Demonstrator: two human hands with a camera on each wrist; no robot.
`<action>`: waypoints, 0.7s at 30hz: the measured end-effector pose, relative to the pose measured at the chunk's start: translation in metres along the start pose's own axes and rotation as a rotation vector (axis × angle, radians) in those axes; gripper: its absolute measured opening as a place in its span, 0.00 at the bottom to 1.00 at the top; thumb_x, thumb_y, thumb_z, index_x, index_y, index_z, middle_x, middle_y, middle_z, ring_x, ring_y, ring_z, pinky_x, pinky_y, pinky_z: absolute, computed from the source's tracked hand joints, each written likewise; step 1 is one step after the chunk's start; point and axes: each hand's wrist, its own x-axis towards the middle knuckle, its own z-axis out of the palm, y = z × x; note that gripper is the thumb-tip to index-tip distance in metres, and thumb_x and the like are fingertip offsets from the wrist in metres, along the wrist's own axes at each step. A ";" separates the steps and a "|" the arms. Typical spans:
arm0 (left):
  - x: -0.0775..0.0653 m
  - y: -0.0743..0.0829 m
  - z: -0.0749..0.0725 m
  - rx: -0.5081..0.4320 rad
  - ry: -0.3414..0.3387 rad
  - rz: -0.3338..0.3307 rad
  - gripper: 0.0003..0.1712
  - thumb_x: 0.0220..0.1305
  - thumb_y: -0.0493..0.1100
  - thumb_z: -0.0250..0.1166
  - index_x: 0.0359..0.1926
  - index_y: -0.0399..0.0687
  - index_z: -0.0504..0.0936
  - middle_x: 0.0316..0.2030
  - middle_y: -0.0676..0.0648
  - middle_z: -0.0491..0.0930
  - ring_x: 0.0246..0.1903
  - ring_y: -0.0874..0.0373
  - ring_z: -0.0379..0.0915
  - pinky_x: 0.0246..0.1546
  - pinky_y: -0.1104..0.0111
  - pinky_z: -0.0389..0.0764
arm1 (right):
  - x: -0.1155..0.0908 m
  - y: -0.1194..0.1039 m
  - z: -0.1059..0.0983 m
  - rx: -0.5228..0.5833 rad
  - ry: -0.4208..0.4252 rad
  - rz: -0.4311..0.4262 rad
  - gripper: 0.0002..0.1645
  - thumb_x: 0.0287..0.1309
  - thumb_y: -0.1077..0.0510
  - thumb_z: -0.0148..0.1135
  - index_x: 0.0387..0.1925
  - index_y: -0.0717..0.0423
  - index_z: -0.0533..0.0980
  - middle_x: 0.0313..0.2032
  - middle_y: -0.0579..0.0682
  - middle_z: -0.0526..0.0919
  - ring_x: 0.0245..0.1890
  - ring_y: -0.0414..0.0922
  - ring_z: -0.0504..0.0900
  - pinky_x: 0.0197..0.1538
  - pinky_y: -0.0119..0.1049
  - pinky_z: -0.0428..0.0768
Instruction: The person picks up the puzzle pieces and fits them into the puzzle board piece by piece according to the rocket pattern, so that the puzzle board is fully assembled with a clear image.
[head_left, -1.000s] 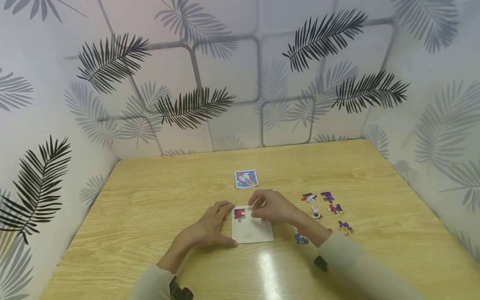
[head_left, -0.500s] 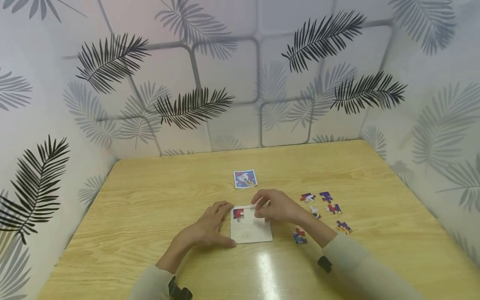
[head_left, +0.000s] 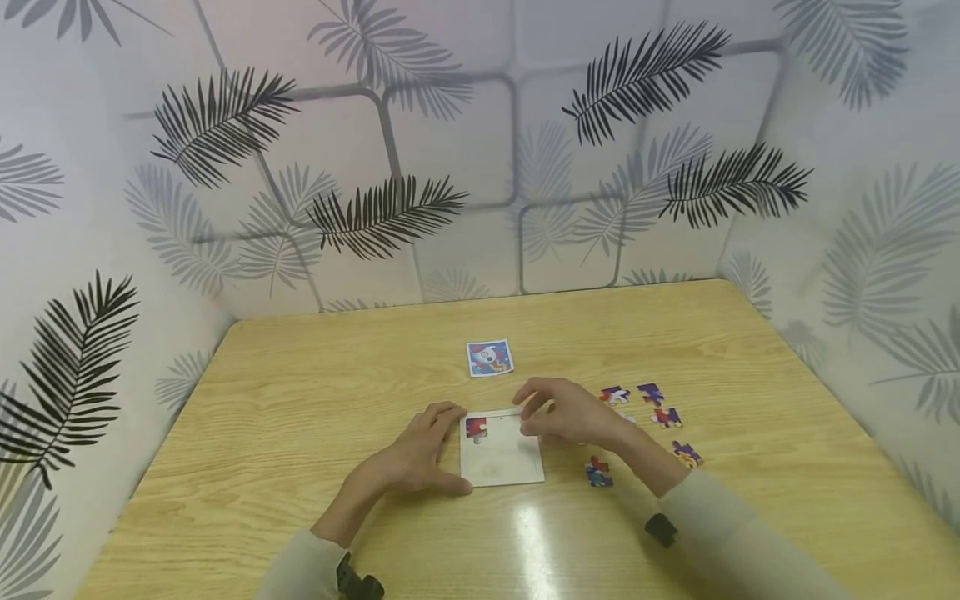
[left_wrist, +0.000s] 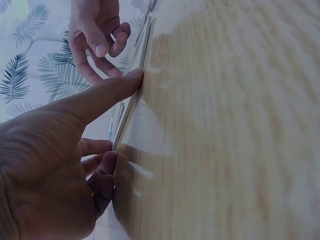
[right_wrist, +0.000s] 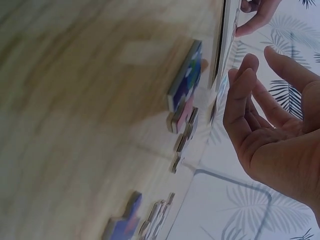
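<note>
Left of centre, low in the head view, the person's left hand (head_left: 416, 458) holds the white board (head_left: 502, 462) by its left side, thumb at the near corner and fingers at the far one. The board is square, pale and mostly bare, lying on the wood-grained table (head_left: 337, 358) just below mid-frame; a red corner piece (head_left: 476, 427), with purple along it and a greyish knob beneath, sits in its upper left. Above it lies a small white-bordered picture card (head_left: 491, 358). The right hand (head_left: 573, 412), fingers loosely bent, hangs over the board's upper right. Farther right, loose puzzle pieces (head_left: 667, 417) in purple, red and white lie scattered, some partly hidden by that arm. From the left wrist I see the board nearly edge-on, a thin strip with thumb and fingertips against it. The right wrist view shows the pieces' pale, thick edges and a gap between that hand's thumb and fingers: it grasps nothing.
</note>
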 end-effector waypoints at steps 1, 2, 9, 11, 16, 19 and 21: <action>0.000 0.000 0.000 0.001 0.001 0.000 0.62 0.46 0.60 0.79 0.77 0.51 0.56 0.76 0.46 0.52 0.74 0.43 0.51 0.72 0.46 0.60 | -0.001 0.001 -0.001 0.004 0.000 0.003 0.22 0.61 0.58 0.68 0.56 0.57 0.76 0.49 0.57 0.83 0.35 0.49 0.83 0.33 0.41 0.82; 0.000 0.000 0.000 0.003 0.001 -0.001 0.62 0.46 0.60 0.79 0.77 0.51 0.56 0.76 0.46 0.52 0.74 0.43 0.51 0.72 0.46 0.60 | -0.001 0.002 -0.002 0.009 0.001 0.005 0.23 0.61 0.58 0.68 0.56 0.57 0.76 0.49 0.57 0.82 0.33 0.49 0.82 0.31 0.40 0.81; 0.001 0.000 -0.001 0.007 0.005 0.002 0.63 0.46 0.59 0.79 0.77 0.49 0.56 0.76 0.45 0.52 0.73 0.43 0.51 0.71 0.46 0.61 | -0.005 0.006 -0.009 0.014 0.016 -0.005 0.24 0.61 0.58 0.67 0.58 0.59 0.75 0.48 0.59 0.83 0.27 0.51 0.82 0.25 0.40 0.78; 0.001 -0.001 0.000 0.008 0.005 0.002 0.63 0.46 0.59 0.79 0.77 0.49 0.56 0.76 0.45 0.52 0.73 0.43 0.51 0.71 0.46 0.61 | -0.006 0.007 -0.011 0.018 0.016 -0.001 0.24 0.61 0.58 0.67 0.58 0.60 0.74 0.48 0.59 0.83 0.29 0.52 0.83 0.29 0.42 0.81; 0.001 -0.002 0.001 0.001 0.006 0.007 0.63 0.45 0.59 0.80 0.77 0.48 0.56 0.75 0.44 0.52 0.73 0.42 0.51 0.71 0.46 0.61 | -0.008 0.010 -0.015 0.033 0.017 0.016 0.25 0.62 0.58 0.67 0.59 0.59 0.74 0.49 0.59 0.82 0.29 0.52 0.84 0.33 0.44 0.83; 0.001 -0.002 0.001 -0.003 0.006 0.007 0.63 0.45 0.59 0.80 0.77 0.48 0.56 0.75 0.45 0.53 0.73 0.43 0.51 0.71 0.46 0.61 | -0.009 0.012 -0.018 0.043 0.023 0.014 0.25 0.62 0.59 0.67 0.59 0.60 0.74 0.49 0.60 0.82 0.27 0.52 0.83 0.31 0.43 0.82; 0.001 -0.002 0.001 -0.003 0.005 0.006 0.63 0.45 0.59 0.80 0.77 0.49 0.56 0.75 0.45 0.53 0.73 0.43 0.51 0.71 0.46 0.61 | -0.010 0.013 -0.021 0.050 0.025 0.007 0.25 0.62 0.59 0.67 0.59 0.60 0.73 0.49 0.61 0.82 0.26 0.53 0.82 0.29 0.43 0.81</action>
